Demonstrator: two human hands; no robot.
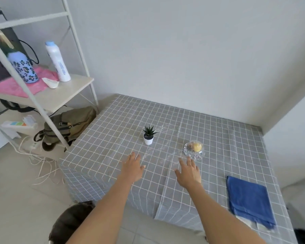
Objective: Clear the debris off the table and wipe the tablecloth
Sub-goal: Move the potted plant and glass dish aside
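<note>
A grey tablecloth with a white grid covers the table. Pale powdery debris is scattered across its middle. A small potted succulent in a white pot stands behind the debris. To its right sits a clear glass dish holding a yellowish round thing. A folded blue cloth lies at the front right. My left hand and my right hand hover over the near part of the cloth, palms down, fingers spread, holding nothing.
A white shelf rack stands to the left with a floral bottle, a white bottle and a pink cloth. An olive backpack and loose cables lie on the floor beside the table. Walls close the back and right.
</note>
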